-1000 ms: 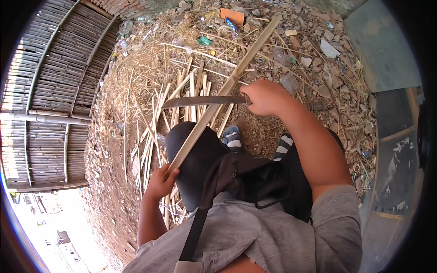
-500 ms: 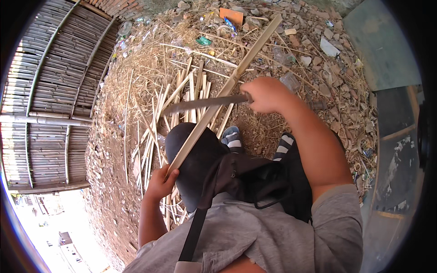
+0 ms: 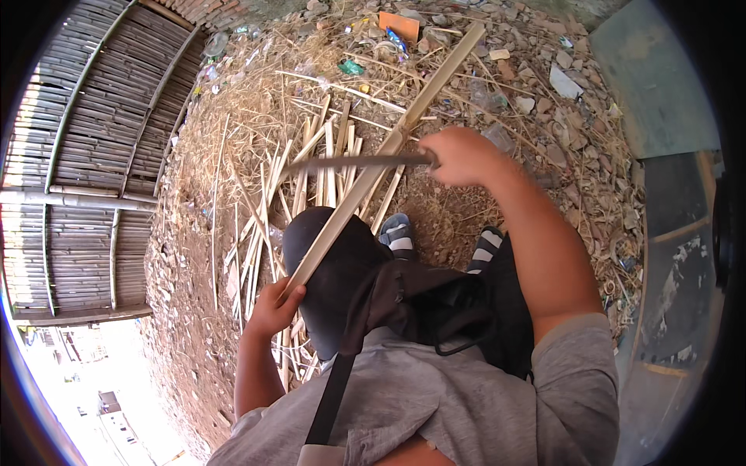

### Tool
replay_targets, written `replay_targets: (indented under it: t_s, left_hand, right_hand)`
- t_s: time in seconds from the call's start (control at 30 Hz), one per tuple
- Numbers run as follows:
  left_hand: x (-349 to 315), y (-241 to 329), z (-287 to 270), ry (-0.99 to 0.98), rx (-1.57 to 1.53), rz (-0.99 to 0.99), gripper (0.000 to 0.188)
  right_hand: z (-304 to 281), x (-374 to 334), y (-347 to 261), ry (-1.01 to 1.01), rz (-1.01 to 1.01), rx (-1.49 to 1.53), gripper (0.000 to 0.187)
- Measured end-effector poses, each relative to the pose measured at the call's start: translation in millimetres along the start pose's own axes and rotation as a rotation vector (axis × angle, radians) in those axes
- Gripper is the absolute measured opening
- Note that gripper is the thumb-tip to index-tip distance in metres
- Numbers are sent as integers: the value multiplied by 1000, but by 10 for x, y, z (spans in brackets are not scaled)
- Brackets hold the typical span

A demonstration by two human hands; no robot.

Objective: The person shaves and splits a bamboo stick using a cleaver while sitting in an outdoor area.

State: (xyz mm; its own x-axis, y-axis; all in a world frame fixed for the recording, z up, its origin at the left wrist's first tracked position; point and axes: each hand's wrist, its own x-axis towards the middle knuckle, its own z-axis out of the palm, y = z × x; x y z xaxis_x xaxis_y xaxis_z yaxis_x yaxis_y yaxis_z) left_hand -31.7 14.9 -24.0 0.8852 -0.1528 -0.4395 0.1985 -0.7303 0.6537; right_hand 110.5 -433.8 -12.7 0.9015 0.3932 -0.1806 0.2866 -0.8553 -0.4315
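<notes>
A long split bamboo strip (image 3: 435, 89) slants from far right to near left across my view. Around its near end my left hand (image 3: 273, 308) is closed, with the thumb on top. My right hand (image 3: 462, 159) grips the handle of a long, dark machete (image 3: 334, 163). The blade points left and crosses the strip near its middle; motion blurs it slightly. Whether its edge touches the bamboo I cannot tell. Below the strip, my leg in dark cloth (image 3: 318, 233) lies bent.
Several split bamboo strips (image 3: 252, 256) lie in a loose pile on the ground beyond my knee. Straw, stones and litter surround them, with an orange piece (image 3: 399, 27) far off. A bamboo-slat panel (image 3: 101, 116) stands left; dark boards (image 3: 676, 256) stand right. My sandalled feet (image 3: 399, 237) are close by.
The machete's tip end has swung slightly farther away from me, so the blade lies more level. My right hand has shifted a little to the right. My left hand and the strip barely moved.
</notes>
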Motion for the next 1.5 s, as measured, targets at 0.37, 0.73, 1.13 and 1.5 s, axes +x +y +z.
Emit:
replay_targets:
  t_s: [0.37, 0.73, 1.13, 1.5]
  left_hand:
    - [-2, 133, 26, -49, -148, -109, 39]
    - [82, 146, -66, -119, -138, -146, 40]
    - [10, 266, 37, -4, -158, -87, 36]
    - [104, 203, -78, -170, -288, -117, 35]
  right_hand:
    - [86, 37, 63, 85, 151, 262, 30]
    - [168, 36, 311, 128, 280, 323, 33]
    - [207, 50, 651, 358, 348, 303, 43]
    - [230, 75, 453, 93, 174, 331, 24]
